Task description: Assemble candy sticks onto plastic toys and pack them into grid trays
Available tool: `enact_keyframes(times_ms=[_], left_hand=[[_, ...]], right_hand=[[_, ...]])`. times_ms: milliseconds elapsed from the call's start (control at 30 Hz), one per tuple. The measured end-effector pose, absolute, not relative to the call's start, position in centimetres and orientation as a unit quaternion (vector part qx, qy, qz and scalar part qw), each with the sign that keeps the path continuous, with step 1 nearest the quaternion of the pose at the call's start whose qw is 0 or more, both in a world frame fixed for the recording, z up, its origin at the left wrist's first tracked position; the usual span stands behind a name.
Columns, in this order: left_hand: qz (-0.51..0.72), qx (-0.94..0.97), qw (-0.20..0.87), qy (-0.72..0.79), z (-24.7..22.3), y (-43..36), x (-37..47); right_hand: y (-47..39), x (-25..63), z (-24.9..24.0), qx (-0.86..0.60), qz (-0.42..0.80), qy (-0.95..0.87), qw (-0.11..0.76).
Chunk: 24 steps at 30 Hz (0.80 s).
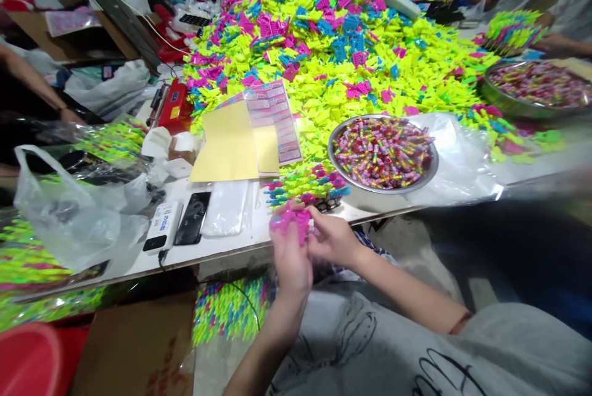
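Above the table's front edge, my left hand [292,257] has its fingers closed around a bright pink plastic piece [300,221], whose exact kind I cannot make out. From the other side, my right hand [333,237] pinches the same piece, and its fingertips are partly hidden. Just behind my hands lies a neat stack of yellow, pink and blue plastic pieces [305,185]. To the right, a metal bowl [393,190] holds many small wrapped candies [382,152].
A huge heap of loose plastic pieces [342,57] covers the table's back. Leftward are yellow cards [226,143], printed cards [282,121], clear bags [225,208], a black phone [192,218] and a white device [161,223]. Other people's arms [32,75] show at the sides.
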<state>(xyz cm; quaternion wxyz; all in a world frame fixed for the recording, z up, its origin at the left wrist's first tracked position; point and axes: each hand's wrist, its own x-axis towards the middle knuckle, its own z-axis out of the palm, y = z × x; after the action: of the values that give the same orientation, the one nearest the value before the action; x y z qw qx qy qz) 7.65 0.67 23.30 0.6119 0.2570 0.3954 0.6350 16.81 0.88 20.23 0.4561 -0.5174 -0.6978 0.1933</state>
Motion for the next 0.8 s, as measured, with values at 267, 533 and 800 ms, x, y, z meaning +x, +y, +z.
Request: enact_keyframes(times_ms=[267,533,800], left_hand=[[0.649,0.282,0.59,0.389,24.0,1.1,7.7],[0.639,0.286,0.581,0.416,22.5,0.7,7.6],[0.564,0.361,0.526,0.524,20.7,0.5,6.7]], right_hand=[[1.0,17.1,20.5,-0.491,0.315,-0.668,0.462],[-0.3,17.0,20.0,-0.457,0.261,-0.736,0.426],[0.3,15.5,16.3,-0.488,0.434,-0.601,0.46]])
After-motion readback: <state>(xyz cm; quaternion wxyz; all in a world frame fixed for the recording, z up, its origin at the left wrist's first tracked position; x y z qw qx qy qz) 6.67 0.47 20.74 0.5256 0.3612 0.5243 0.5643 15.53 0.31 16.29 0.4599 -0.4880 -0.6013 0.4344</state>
